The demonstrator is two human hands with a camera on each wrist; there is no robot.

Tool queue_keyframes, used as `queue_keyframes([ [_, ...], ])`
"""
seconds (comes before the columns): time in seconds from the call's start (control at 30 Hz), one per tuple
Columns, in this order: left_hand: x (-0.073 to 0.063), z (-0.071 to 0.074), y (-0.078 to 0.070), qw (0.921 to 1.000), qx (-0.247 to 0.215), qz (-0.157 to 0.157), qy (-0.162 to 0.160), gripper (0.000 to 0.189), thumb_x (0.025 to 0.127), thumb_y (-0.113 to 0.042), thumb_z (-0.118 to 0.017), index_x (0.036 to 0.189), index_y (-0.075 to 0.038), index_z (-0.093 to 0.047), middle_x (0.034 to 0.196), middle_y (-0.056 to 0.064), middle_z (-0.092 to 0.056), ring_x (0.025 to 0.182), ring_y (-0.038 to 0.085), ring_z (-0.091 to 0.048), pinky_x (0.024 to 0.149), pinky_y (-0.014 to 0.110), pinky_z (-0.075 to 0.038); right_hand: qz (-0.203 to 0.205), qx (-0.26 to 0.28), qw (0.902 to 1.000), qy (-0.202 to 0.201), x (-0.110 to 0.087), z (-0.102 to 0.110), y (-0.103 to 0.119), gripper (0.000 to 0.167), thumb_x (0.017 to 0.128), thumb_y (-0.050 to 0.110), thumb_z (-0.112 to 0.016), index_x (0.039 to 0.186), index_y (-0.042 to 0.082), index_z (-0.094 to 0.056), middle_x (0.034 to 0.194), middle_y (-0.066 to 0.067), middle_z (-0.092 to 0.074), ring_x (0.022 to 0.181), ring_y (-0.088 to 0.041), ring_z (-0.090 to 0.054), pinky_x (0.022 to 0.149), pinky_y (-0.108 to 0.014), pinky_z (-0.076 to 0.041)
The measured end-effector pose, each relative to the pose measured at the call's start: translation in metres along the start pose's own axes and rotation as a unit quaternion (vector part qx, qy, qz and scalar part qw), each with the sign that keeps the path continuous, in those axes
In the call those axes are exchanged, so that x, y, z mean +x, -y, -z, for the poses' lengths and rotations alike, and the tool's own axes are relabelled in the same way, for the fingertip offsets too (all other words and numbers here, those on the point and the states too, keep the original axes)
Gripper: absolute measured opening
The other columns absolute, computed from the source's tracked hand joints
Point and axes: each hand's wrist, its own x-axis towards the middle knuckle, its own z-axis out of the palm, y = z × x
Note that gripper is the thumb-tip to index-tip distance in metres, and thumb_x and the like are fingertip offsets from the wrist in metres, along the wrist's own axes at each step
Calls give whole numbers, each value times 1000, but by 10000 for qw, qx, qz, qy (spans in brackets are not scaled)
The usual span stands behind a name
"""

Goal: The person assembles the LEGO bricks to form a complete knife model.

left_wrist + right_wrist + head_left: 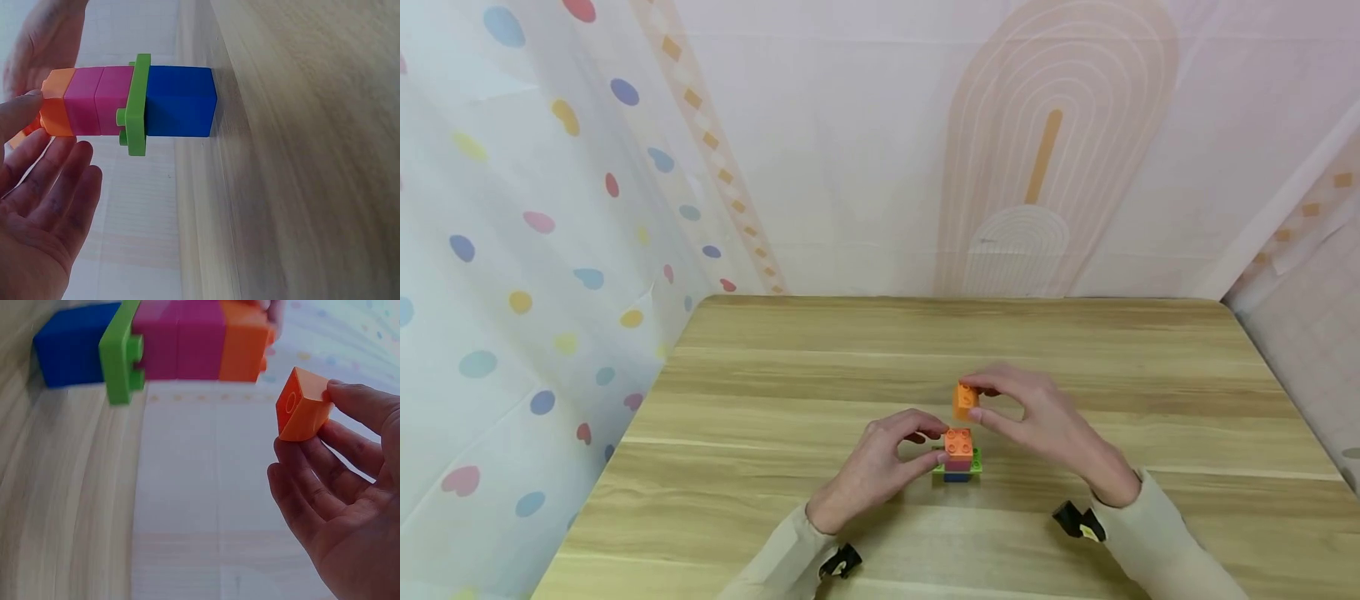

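A small tower of toy building bricks stands upright on the table: a blue section (pixel 181 100) at the bottom, a green plate (pixel 138 106), two magenta bricks (pixel 82 103), and an orange brick (pixel 958 444) with studs on top. My left hand (pixel 880 458) holds that top brick between thumb and fingers, from the left side. Above and slightly behind the tower, my right hand (pixel 1037 414) pinches a loose orange brick (pixel 306 406) between thumb and fingertips. Its hollow underside faces the tower's studs in the right wrist view, with a gap between them.
The wood-grain table (pixel 775 400) extends around the tower. A patterned white curtain (pixel 850 167) hangs behind it, and a dotted one (pixel 550 292) on the left. Black wrist devices (pixel 1078 522) sit at both beige sleeves (pixel 1165 533).
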Motion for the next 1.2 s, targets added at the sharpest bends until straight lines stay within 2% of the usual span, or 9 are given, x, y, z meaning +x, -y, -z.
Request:
queue_keyframes([
  [0.1,0,0,1,10000,-23,34,22,28,94,-12,-78,120,-6,-69,117,5,-73,104,21,-71,91,29,-59,163,-31,9998,49,-4,-2,4,37,93,11,-78,129,9,-71,124,-2,-72,108,-19,-69,90,-43,-60],
  [0.3,0,0,2,10000,17,42,6,28,94,-12,-78,120,-6,-69,117,4,-73,104,21,-71,90,29,-59,180,-19,9997,152,-11,-6,7,38,93,11,-78,130,10,-70,127,-2,-71,112,-21,-69,92,-46,-60],
  [0.5,-1,0,2,10000,-12,-23,23,29,93,-11,-78,120,-6,-69,116,5,-74,103,23,-71,90,29,-59,476,-23,9987,171,-15,-12,6,39,90,10,-81,128,8,-71,123,-2,-72,112,-21,-69,92,-45,-60],
  [0.67,-2,-1,3,10000,-1,-58,-8,29,92,-10,-79,119,-5,-69,116,6,-74,103,21,-71,90,28,-59,619,25,9978,220,-17,-16,5,40,88,8,-82,126,9,-71,122,0,-73,114,-22,-68,94,-44,-59],
  [0.8,-2,-2,3,10000,-68,28,-21,32,92,-10,-79,122,-5,-67,117,7,-74,102,18,-71,89,28,-59,638,25,9977,239,-18,-18,5,41,87,7,-83,125,10,-71,122,0,-73,116,-24,-67,95,-44,-59],
  [0.93,-2,-2,3,9999,-107,91,-36,35,92,-10,-80,123,-5,-65,118,7,-74,102,15,-70,89,28,-60,686,-3,9974,229,-19,-20,6,40,87,6,-83,125,9,-71,122,-1,-73,115,-24,-68,94,-44,-59],
  [1.13,-1,-1,3,9999,-72,25,-93,35,91,-9,-80,123,-6,-65,115,6,-75,101,15,-71,89,28,-59,822,-127,9965,132,-18,-22,8,40,87,6,-83,125,6,-70,122,-4,-72,112,-23,-69,91,-42,-61],
  [1.2,-1,-1,3,9999,-78,40,-98,35,91,-9,-80,123,-6,-65,115,5,-75,101,16,-71,89,28,-59,970,-208,9951,61,-18,-24,7,36,91,13,-80,125,5,-70,120,-5,-72,109,-22,-70,89,-40,-61],
])
